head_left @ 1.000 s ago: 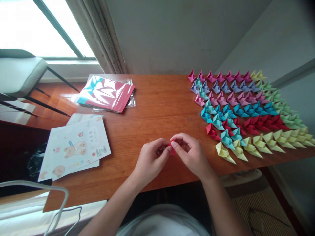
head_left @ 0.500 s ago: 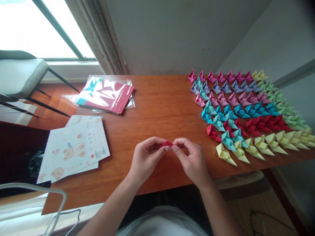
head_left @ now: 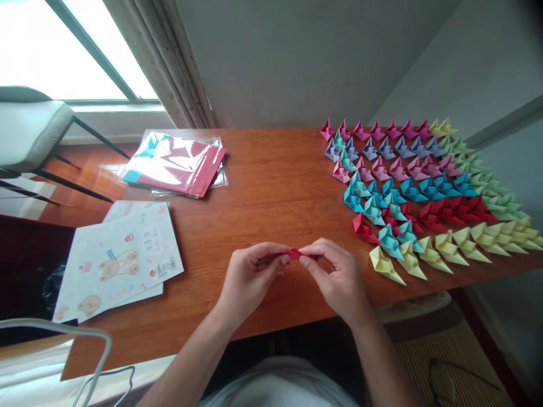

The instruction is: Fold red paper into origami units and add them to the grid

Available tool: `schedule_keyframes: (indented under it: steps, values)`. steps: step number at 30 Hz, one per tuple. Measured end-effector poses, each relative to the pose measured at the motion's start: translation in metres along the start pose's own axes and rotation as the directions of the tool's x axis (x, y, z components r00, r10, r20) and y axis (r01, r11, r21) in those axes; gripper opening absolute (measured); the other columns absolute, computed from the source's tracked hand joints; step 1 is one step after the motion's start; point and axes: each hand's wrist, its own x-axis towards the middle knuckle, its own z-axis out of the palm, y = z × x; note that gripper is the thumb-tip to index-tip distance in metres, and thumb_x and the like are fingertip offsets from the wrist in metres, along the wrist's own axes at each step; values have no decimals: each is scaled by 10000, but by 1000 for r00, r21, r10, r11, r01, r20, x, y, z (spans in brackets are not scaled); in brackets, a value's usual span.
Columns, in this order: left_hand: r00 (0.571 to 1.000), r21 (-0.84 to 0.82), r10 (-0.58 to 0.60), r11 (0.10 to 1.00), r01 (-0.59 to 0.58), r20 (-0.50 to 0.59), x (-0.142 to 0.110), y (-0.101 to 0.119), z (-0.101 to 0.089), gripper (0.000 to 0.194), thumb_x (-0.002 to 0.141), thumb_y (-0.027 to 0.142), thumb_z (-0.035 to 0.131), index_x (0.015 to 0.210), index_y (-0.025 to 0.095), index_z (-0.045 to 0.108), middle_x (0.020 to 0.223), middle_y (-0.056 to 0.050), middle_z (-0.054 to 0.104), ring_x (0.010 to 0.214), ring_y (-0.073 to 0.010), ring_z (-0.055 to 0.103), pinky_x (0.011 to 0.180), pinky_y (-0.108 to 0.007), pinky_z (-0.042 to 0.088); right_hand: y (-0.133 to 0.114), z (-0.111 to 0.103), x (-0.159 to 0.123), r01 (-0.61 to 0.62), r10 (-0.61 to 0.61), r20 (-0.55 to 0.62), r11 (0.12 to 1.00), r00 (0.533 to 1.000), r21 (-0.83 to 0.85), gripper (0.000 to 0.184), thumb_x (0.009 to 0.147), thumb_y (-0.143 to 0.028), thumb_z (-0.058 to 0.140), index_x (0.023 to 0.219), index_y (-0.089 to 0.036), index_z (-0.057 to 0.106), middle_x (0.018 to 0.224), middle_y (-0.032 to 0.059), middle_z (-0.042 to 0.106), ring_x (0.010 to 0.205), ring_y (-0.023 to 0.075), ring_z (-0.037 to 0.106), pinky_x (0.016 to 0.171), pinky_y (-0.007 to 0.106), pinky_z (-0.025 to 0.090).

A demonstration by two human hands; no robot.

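A small red folded paper is pinched between my two hands above the near part of the wooden table. My left hand grips its left end between thumb and fingertips. At its right end, my right hand holds it the same way. The fingers cover much of the paper, so its full shape is hidden. To the right stand rows of folded paper boats in several colours, among them a red paper boat and a yellow paper boat closest to my right hand.
Shiny plastic packets lie at the back left. Nearer, white sheets with bear drawings overlap the table's left side. A chair stands beyond the left edge, by the window. A white tube curves at the lower left.
Both hands have shifted slightly, and the red paper between them now shows a wider face. My view has turned a little to the right. The boats stay in place.
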Motion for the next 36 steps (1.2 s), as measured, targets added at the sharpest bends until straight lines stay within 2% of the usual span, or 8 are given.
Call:
schedule_keyframes:
  steps: [6, 11, 16, 19, 23, 28, 31, 36]
  values:
    - [999, 83, 34, 996, -37, 38, -1, -4, 1, 72, 859, 215, 706, 902, 175, 747, 814, -43, 753, 742, -166, 697, 690, -247, 566, 1, 2, -1, -3, 4, 70, 1000, 998, -8, 23, 928, -218, 643, 912, -217, 659, 864, 7, 659, 798, 150, 620, 727, 269, 493]
    - [991, 237, 79, 966, -101, 104, 2, -1, -2, 93, 881, 250, 688, 862, 166, 721, 838, -49, 700, 759, -160, 651, 681, -251, 533, 3, 1, -1, 62, -57, 76, 996, 995, -57, 86, 940, -212, 630, 855, -210, 649, 815, 5, 646, 774, 150, 601, 711, 277, 464]
    - [983, 357, 115, 920, -160, 145, 3, 1, -4, 98, 892, 240, 672, 851, 168, 724, 770, -31, 664, 692, -140, 616, 616, -233, 493, 5, -3, -2, -41, 39, 117, 999, 992, 10, 109, 908, -234, 678, 802, -214, 663, 771, -9, 645, 714, 139, 599, 654, 262, 461]
    - [976, 447, 173, 868, -215, 133, 4, 2, -1, 105, 904, 179, 634, 881, 185, 736, 802, -25, 669, 700, -129, 626, 604, -215, 483, 7, -6, -1, -59, 59, 114, 998, 992, -7, 69, 914, -246, 675, 854, -218, 695, 835, 5, 687, 772, 151, 636, 703, 268, 493]
    - [949, 594, 294, 745, -302, 113, 3, -2, 2, 165, 910, 132, 603, 930, 210, 747, 873, -23, 702, 759, -133, 657, 683, -224, 510, 11, -8, -2, 21, -15, 97, 998, 995, -59, 123, 959, -226, 608, 971, -232, 730, 944, 27, 720, 883, 165, 662, 805, 285, 517]
    - [910, 702, 384, 604, -377, 158, 3, -8, 2, 158, 934, 180, 594, 974, 228, 739, 921, -27, 733, 818, -160, 684, 741, -253, 529, 14, -6, -3, 87, -82, 36, 980, 996, -179, 99, 949, -187, 603, 948, -220, 696, 902, 30, 700, 829, 166, 640, 761, 288, 509]
    - [902, 712, 396, 582, -393, 174, 3, -7, 2, 147, 946, 207, 592, 993, 229, 729, 931, -30, 742, 826, -164, 692, 751, -257, 534, 14, -5, -2, 131, -122, 55, 968, 991, -216, 127, 963, -172, 567, 925, -223, 677, 892, 35, 686, 840, 176, 632, 782, 309, 507]
    - [875, 708, 454, 563, -427, 167, 3, -5, 3, 113, 943, 220, 615, 973, 221, 724, 921, -32, 731, 818, -157, 677, 750, -254, 526, 15, -3, -3, 181, -187, 13, 930, 982, -318, 136, 965, -182, 565, 936, -239, 685, 886, 47, 660, 861, 193, 615, 801, 338, 514]
